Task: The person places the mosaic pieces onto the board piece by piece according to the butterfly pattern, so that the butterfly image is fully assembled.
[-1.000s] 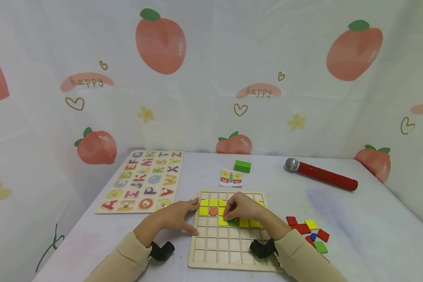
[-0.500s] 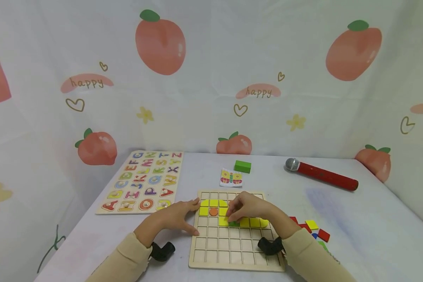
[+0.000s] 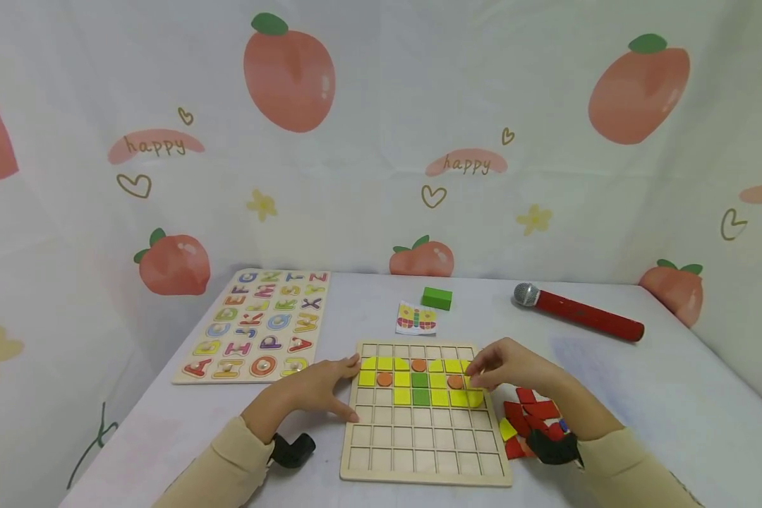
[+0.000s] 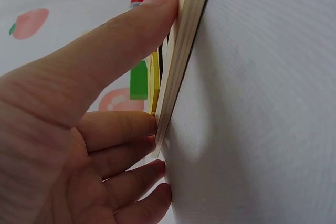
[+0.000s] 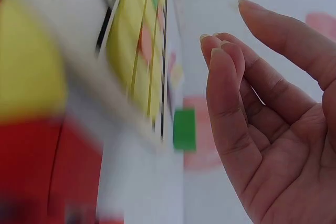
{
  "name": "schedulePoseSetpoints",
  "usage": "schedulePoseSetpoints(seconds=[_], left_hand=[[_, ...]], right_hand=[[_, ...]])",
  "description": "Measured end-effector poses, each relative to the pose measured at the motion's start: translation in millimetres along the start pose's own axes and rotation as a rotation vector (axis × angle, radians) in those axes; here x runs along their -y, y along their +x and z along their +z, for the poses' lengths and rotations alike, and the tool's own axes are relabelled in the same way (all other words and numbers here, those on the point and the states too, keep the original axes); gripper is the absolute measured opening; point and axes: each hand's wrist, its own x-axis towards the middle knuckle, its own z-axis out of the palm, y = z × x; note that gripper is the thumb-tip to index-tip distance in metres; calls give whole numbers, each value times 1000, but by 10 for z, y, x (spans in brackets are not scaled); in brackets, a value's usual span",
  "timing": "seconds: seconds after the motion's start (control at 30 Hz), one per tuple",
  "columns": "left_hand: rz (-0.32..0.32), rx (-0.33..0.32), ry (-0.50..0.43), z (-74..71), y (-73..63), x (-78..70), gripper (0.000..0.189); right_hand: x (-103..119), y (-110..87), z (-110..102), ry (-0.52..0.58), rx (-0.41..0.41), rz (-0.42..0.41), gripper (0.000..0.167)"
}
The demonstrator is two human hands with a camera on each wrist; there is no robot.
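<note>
Tabletop (image 3: 355, 303) is covered in white cloth, with a faint bluish patch towards the right. Behind it stands a white cloth backdrop (image 3: 381, 204) printed with peaches, hearts, flowers and the word "happy". At the left rear lies an alphabet board (image 3: 245, 363); at the right rear, a red microphone (image 3: 581, 315) with a silver head. Between these are a green block (image 3: 437, 298) and, just beside it, a card (image 3: 416, 319) bearing a butterfly picture.

The grid board (image 3: 425, 439) lies flat at the near centre. Its farther rows hold yellow tiles (image 3: 403, 396), green tiles (image 3: 420, 397) and orange discs (image 3: 384, 379). Loose red pieces (image 3: 542, 409) lie by its right edge. The left hand (image 3: 320, 386) is spread, thumb and forefinger touching the board's left edge. The right hand (image 3: 514, 363) is at the right edge near the yellow tiles, fingers bent, thumb apart from them.

The head view gives the whole alphabet board and the filled rows, which neither wrist view shows in full. The left wrist view shows the grid board's layered side and a yellow tile standing proud of its face. The right wrist view confirms the gap between thumb and fingers; foreground pieces there are blurred. The green block appears in all three views.
</note>
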Motion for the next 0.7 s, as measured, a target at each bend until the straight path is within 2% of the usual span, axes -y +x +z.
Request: schedulePoseSetpoints(seconds=[0.33, 0.47, 0.7], left_hand=[[-6, -8, -7, -7, 6, -2, 92], [-10, -9, -13, -1, 2, -14, 92], [3, -13, -12, 6, -7, -24, 91]], right_hand=[[-442, -375, -372, -12, -114, 69, 32], [-610, -500, -461, -20, -122, 85, 35], [-850, -653, -527, -21, -116, 173, 40]])
